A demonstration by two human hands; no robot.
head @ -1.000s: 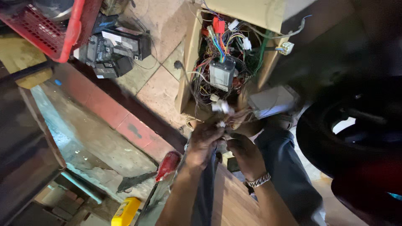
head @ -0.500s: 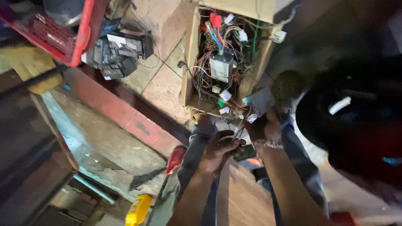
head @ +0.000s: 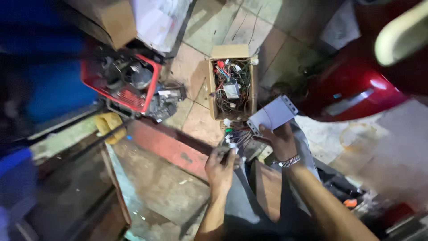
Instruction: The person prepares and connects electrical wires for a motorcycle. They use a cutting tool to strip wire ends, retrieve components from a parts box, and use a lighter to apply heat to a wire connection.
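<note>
One head-worn camera looks steeply down from well above the floor (head: pixel 200 27). Both hands sit low at centre frame, nearest the lens. No second view shares the scene.

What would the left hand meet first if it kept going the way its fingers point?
The left hand points up-frame, into the wire bundle with connectors it already touches. Beyond that, the line probably reaches the open cardboard box of wiring on the floor, though depth is unclear.
</note>
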